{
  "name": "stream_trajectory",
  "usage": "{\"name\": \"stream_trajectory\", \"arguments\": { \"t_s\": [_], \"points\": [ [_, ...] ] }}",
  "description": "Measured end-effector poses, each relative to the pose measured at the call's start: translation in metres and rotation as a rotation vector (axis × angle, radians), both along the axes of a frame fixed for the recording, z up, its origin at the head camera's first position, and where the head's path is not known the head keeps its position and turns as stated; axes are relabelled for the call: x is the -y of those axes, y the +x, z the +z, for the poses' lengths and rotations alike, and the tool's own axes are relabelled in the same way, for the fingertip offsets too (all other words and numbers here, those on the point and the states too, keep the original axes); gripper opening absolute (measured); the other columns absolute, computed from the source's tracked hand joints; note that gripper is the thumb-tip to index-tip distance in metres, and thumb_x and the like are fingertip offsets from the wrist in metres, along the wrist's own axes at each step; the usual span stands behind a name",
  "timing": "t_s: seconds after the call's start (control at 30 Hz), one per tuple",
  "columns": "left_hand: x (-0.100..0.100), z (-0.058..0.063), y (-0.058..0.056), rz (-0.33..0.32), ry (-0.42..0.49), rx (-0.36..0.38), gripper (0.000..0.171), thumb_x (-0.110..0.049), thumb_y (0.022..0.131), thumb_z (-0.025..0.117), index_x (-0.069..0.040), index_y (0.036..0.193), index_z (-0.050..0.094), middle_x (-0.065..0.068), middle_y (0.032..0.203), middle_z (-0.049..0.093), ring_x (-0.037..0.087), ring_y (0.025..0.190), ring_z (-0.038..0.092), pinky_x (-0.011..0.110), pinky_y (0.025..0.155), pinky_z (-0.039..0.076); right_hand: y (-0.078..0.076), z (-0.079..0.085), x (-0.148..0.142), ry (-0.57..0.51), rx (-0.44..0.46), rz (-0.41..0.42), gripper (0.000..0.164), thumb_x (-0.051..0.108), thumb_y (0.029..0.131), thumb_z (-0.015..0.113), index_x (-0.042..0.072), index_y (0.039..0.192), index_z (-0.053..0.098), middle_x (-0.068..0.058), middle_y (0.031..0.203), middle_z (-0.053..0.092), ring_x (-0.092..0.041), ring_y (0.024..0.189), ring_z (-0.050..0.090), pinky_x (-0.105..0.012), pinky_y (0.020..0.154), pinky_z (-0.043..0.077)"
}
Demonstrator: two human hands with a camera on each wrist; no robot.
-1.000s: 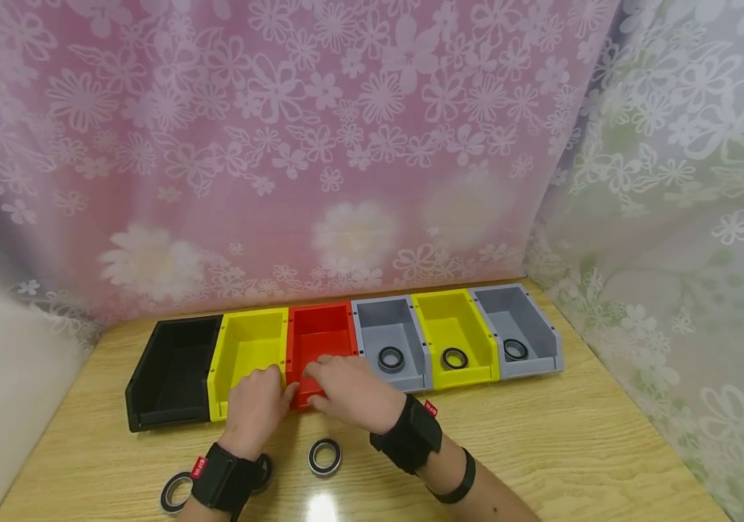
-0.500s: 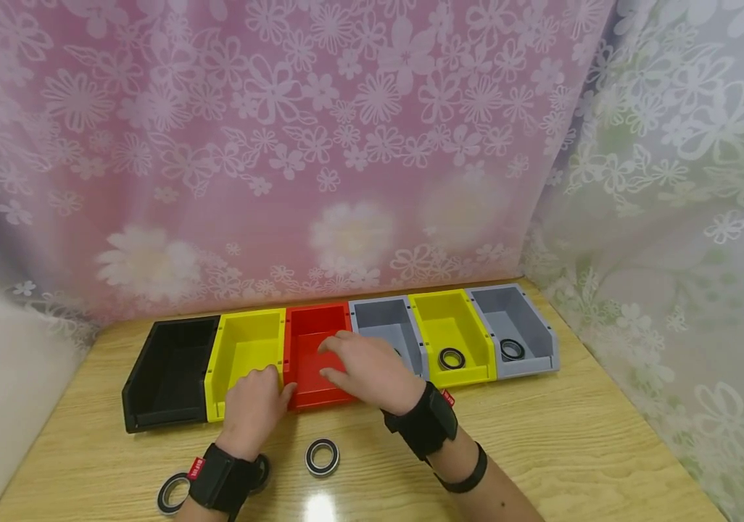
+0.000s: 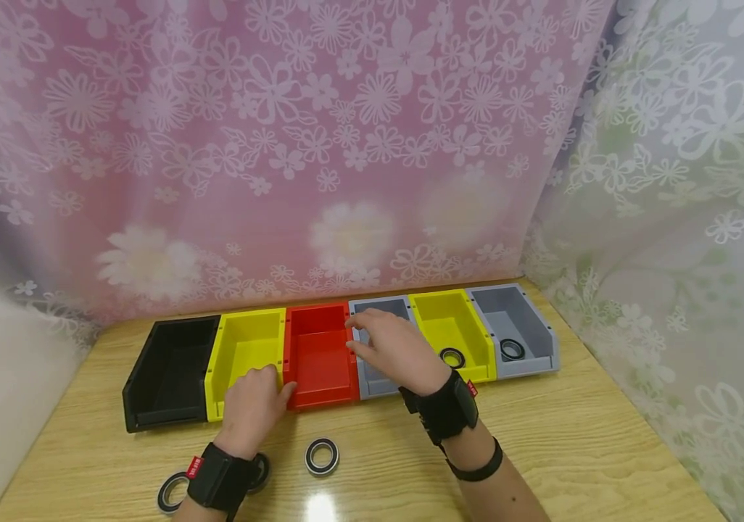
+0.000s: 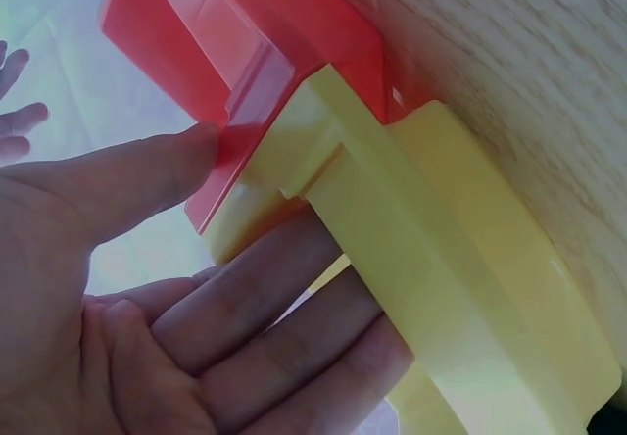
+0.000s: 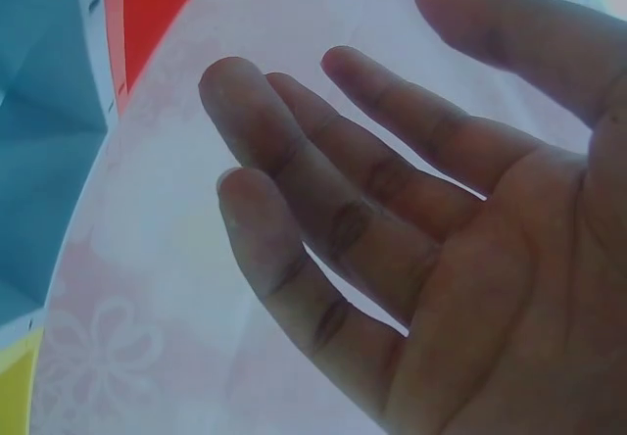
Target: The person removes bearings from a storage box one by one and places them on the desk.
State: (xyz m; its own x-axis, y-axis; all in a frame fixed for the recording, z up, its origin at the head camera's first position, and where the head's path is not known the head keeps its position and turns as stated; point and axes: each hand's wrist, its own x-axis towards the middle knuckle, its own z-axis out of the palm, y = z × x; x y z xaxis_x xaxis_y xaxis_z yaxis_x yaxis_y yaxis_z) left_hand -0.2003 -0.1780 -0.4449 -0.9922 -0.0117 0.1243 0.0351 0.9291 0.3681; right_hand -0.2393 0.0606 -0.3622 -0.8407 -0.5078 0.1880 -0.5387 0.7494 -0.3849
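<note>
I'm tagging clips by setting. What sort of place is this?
Probably a small sorting station, perhaps indoors: a wood-grained table, a row of coloured bins, loose rings and a flowered curtain behind.

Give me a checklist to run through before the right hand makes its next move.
1. Right hand holding nothing: ok, fingers apart and free.
2. Left hand in contact: ok, fingers over the left yellow bin at its front, thumb at the red bin.
3. Red bin in line between its neighbours: ok, by eye.
4. Bearing in front of the red bin in full sight: ok, flat on the table.
5. Two bearings by the left wristband uncovered: not ok, both partly hidden.
6. Middle grey bin contents: cannot tell, right hand in the way.
</note>
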Motion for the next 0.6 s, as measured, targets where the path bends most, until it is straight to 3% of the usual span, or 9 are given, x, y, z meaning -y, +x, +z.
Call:
{"name": "stream_trajectory", "arguments": {
  "t_s": [0.17,0.37,0.6],
  "points": [
    [0.0,0.0,0.0,-0.001,0.036,0.003,0.032,-0.023,0.091,0.08,0.003,0.086,0.063,0.005,0.057,0.044,0.019,0.049,0.044,0.029,0.048,0.034,-0.005,0.001,-0.011,-0.021,0.016,-0.059,0.036,0.029,0.099,0.072,0.013,0.131,0.068,-0.004,0.124,0.07,-0.01,0.077,0.063,-0.025,0.067,0.053],
    [0.0,0.002,0.0,0.005,0.048,-0.005,0.031,-0.023,0.093,0.078,0.001,0.082,0.062,0.004,0.057,0.043,0.019,0.049,0.044,0.029,0.048,0.034,-0.01,0.001,-0.024,-0.03,0.075,-0.112,0.038,0.031,0.1,0.071,0.012,0.132,0.067,-0.004,0.126,0.069,-0.015,0.089,0.068,-0.033,0.079,0.057],
    [-0.004,0.012,0.001,-0.004,0.027,-0.18,0.029,-0.018,0.092,0.078,0.005,0.089,0.061,0.004,0.057,0.042,0.019,0.046,0.044,0.028,0.043,0.034,-0.014,0.003,-0.033,-0.039,0.078,-0.131,0.039,0.031,0.1,0.071,0.011,0.133,0.067,-0.005,0.125,0.069,-0.018,0.091,0.068,-0.035,0.081,0.058]
  ]
}}
